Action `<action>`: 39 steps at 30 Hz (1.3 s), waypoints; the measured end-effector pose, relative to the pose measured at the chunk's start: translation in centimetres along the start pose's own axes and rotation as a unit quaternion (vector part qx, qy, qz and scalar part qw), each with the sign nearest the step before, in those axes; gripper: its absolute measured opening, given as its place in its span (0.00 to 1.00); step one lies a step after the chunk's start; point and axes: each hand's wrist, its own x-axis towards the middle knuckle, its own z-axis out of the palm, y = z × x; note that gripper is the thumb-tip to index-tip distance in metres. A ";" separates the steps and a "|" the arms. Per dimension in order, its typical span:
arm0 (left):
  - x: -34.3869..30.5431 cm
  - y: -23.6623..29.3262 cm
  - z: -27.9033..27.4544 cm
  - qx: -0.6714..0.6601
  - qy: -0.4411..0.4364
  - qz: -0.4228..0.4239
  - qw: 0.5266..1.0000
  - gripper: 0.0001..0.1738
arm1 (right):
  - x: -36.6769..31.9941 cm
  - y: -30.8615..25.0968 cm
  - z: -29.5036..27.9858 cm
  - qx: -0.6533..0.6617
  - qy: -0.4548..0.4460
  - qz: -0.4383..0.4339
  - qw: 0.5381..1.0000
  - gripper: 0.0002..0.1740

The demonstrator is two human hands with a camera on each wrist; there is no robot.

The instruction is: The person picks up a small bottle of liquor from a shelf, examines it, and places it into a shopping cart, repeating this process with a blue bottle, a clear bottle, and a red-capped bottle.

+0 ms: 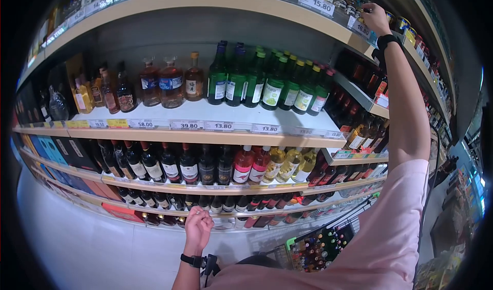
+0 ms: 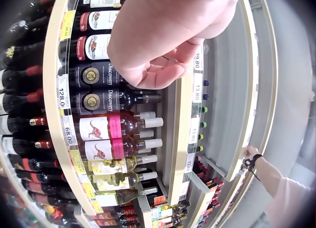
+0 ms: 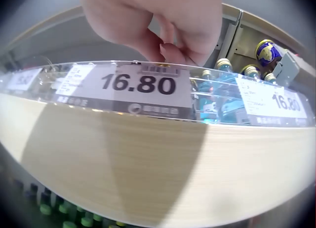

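Observation:
My right hand (image 1: 377,19) reaches over the front edge of the upper shelf at the top right. In the right wrist view its curled fingers (image 3: 173,53) dip behind a clear price strip (image 3: 133,87) marked 16.80; I cannot tell whether they pinch something there. Small light-blue bottles (image 3: 232,102) stand just to the right of those fingers. My left hand (image 1: 199,226) hangs low with loosely curled fingers and nothing in it, in front of the lower wine shelves. Dark "Discovery" bottles (image 2: 96,100) show behind it in the left wrist view.
Green bottles (image 1: 272,87) line the middle shelf, with several liquor bottles (image 1: 170,84) farther left. Wine bottles (image 1: 187,164) fill the shelf below. A cart (image 1: 292,241) holding several bottles stands at lower right. Wooden shelf edges (image 1: 205,137) jut toward me.

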 end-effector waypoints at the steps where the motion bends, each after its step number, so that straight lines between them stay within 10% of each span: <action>1: 0.2 0.0 0.1 -0.003 0.002 -0.001 1.000 0.03 | 0.0 -0.3 0.1 0.001 0.016 0.011 1.000 0.24; 10: 1.5 -0.8 1.1 0.016 -0.016 -0.033 0.999 0.03 | -0.3 -0.8 -5.1 0.334 0.178 -0.062 0.924 0.17; 19: 2.8 -4.8 4.0 0.045 -0.064 -0.119 0.990 0.04 | -18.0 -4.4 -5.2 0.462 0.067 -0.035 0.884 0.17; 29: 3.7 -9.4 10.9 0.075 -0.146 -0.188 0.968 0.12 | -47.0 -9.6 3.8 0.629 -0.169 0.208 0.729 0.14; 39: 1.6 -14.7 14.1 0.072 -0.188 -0.195 0.960 0.26 | -55.5 -5.4 2.8 0.646 -0.200 0.317 0.665 0.15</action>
